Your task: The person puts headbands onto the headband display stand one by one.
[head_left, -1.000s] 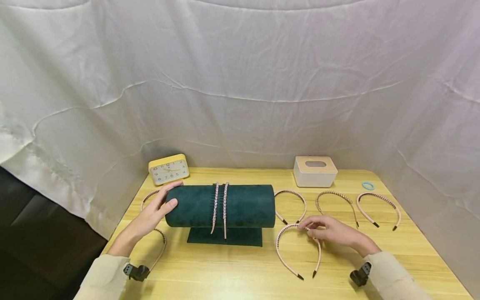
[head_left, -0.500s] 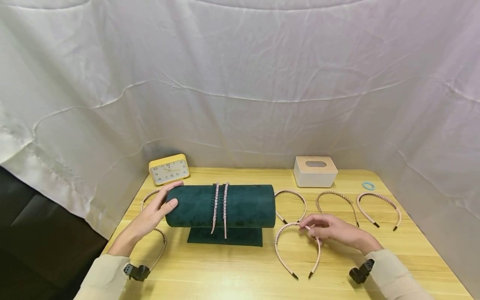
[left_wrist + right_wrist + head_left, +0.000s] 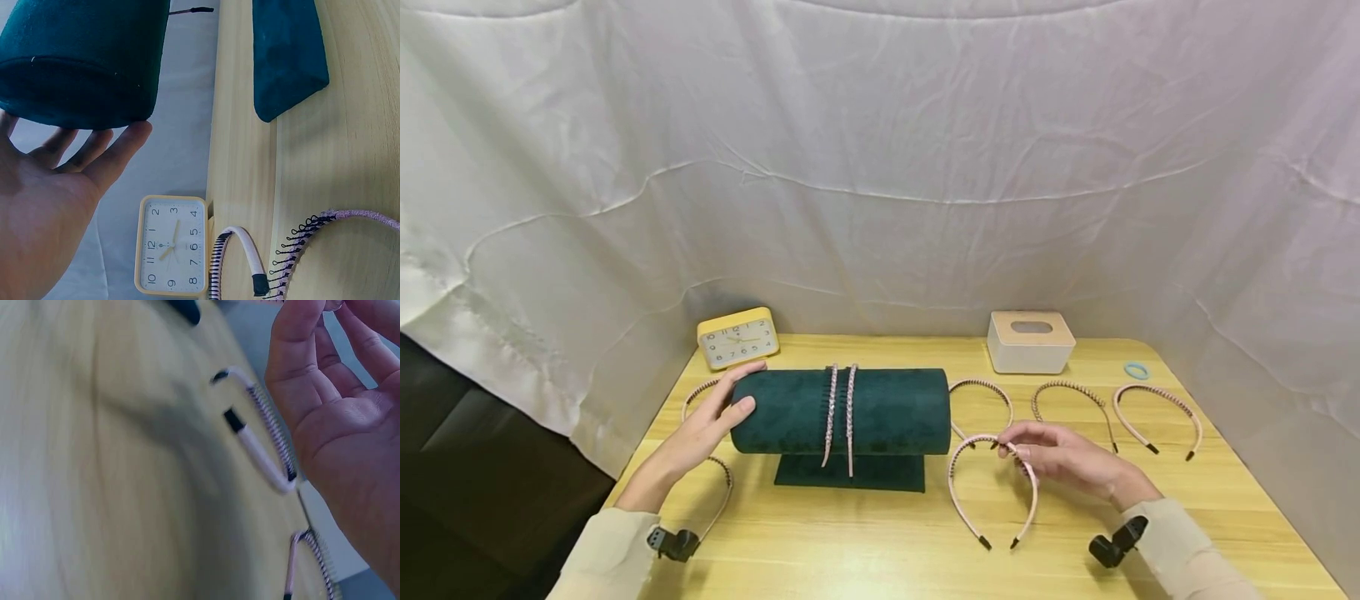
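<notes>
A dark green velvet headband display roll (image 3: 895,412) on a flat base (image 3: 850,473) carries two pink, sparkly headbands, the left one (image 3: 830,417) and the right one (image 3: 850,421), side by side near its middle. My left hand (image 3: 700,429) touches the roll's left end with spread, fairly straight fingers; in the left wrist view these fingertips (image 3: 139,130) meet the end's rim. My right hand (image 3: 1067,458) pinches a pink headband (image 3: 955,479) at the upper right of its arch, the tips pointing toward me. In the right wrist view this headband is almost wholly out of frame.
Other headbands lie on the table: one behind the held one (image 3: 981,383), a golden one (image 3: 1067,385), a pink one (image 3: 1157,396) at right, and two at left, partly hidden. A yellow clock (image 3: 737,337), a tissue box (image 3: 1032,343) and a blue ring (image 3: 1137,371) stand farther back.
My right hand has closed its thumb and fingers on the pink headband and raised it slightly, shifting it a little left. The left hand and the roll stay put.
</notes>
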A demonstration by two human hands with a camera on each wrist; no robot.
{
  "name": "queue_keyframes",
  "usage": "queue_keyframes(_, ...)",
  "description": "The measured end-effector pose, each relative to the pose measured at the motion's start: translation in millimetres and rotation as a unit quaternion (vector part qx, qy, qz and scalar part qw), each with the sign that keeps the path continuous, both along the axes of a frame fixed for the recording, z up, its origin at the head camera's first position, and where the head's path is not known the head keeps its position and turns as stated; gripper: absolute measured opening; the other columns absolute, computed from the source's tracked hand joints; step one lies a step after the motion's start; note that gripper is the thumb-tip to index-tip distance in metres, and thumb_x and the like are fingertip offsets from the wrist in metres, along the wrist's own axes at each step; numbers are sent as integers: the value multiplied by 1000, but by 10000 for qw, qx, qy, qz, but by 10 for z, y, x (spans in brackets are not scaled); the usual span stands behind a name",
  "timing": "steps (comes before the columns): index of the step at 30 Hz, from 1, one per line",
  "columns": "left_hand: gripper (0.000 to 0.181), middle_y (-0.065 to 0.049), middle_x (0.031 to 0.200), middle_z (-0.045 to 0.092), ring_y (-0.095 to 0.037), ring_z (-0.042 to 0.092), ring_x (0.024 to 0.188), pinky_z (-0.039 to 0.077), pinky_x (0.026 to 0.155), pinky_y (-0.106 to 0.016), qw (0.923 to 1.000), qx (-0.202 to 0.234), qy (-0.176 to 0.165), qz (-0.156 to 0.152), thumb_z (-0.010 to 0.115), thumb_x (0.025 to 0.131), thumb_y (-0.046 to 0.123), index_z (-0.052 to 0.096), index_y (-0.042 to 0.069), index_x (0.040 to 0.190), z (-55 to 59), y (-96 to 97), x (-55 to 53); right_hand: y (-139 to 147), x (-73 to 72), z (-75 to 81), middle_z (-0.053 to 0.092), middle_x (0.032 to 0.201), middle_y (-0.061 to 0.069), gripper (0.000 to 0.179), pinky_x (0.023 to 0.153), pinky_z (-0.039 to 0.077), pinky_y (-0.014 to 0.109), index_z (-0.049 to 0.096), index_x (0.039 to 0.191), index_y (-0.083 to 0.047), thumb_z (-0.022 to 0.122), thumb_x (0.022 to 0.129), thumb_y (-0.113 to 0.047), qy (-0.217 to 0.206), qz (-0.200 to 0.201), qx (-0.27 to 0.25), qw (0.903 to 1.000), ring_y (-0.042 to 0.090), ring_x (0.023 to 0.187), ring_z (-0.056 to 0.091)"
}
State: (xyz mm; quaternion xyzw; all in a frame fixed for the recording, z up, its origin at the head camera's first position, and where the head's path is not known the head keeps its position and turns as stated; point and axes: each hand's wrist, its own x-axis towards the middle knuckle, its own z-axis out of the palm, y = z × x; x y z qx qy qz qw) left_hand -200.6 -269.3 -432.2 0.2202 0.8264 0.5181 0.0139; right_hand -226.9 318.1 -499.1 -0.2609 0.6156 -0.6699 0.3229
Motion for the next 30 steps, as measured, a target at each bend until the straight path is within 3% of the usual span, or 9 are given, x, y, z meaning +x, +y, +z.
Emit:
queue_keyframes(1,54,-15,178,26,-40,23,163,31,111,-6,10000,-18,7,9,46,118,20,33,26,170,4,2,2,-17,4,28,69,137,7,35,90,59,24,60,146,1,45,113,2,-52,5,-75,10000,12,110,68)
queue_keyframes(3,54,-14,178,26,-39,23,163,30,111,-6,10000,-28,-7,21,47,118,20,33,26,170,14,6,7,-50,14,88,69,138,6,36,94,59,26,63,144,-5,45,113,2,-132,0,-215,9997,10,114,67)
queue_keyframes(8,54,-15,178,27,-5,33,155,34,111,-8,10000,21,-32,16,46,118,20,33,26,170,8,1,11,-143,39,244,70,135,3,35,96,60,27,67,138,-12,48,112,2,-50,-321,-283,9991,8,112,68)
queue_keyframes(11,54,-15,177,27,7,34,149,34,111,-8,10000,49,-26,-5,46,118,20,33,26,170,-7,-4,3,-214,67,344,71,132,1,34,96,61,28,69,136,-13,50,112,2,101,-655,-244,9975,9,111,69)
queue_keyframes(20,55,-17,177,28,9,37,146,35,111,-8,10000,72,-4,-33,46,118,19,32,22,171,-19,-5,-4,-439,135,647,70,134,0,31,91,61,28,67,140,-12,57,112,-6,592,-1442,15,9878,9,106,67)
queue_keyframes(24,54,-16,177,27,10,37,146,35,111,-8,9999,103,-3,-66,46,118,19,32,24,171,-12,5,-3,-507,139,723,69,136,2,33,92,62,30,67,141,-12,58,110,-3,588,-1520,15,9866,11,104,70)
queue_keyframes(30,55,-19,177,26,10,37,146,36,111,-8,9998,136,30,-104,46,118,18,30,18,171,-16,0,-6,-662,142,857,64,134,5,35,91,63,33,63,145,-10,59,111,-4,622,-1498,-88,9867,15,101,71)
